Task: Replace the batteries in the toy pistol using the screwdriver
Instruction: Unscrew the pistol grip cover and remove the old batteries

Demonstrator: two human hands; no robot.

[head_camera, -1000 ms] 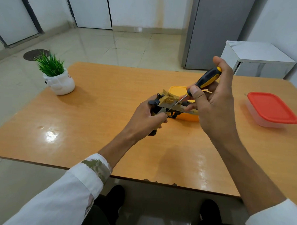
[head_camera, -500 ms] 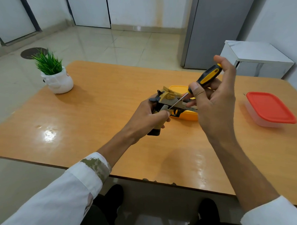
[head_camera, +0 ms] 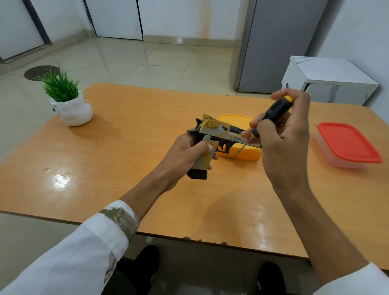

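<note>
My left hand [head_camera: 184,155] grips the handle of the tan and black toy pistol [head_camera: 214,134], held upright above the wooden table [head_camera: 121,166] with its barrel pointing right. My right hand [head_camera: 283,137] holds a screwdriver [head_camera: 273,115] by its black and yellow handle. The thin metal shaft slants down to the left, and its tip sits below the barrel, in front of the yellow box. My right hand hides the muzzle end of the pistol.
A yellow lidded box [head_camera: 246,153] stands just behind the pistol. A clear container with a red lid [head_camera: 347,143] sits at the right. A small green plant in a white pot [head_camera: 68,101] is at the far left. A white cabinet [head_camera: 325,79] stands beyond the table.
The screwdriver tip has come away from the pistol's side and now points lower, under the barrel. My left hand has turned the pistol more upright. My right hand has shifted slightly right.
</note>
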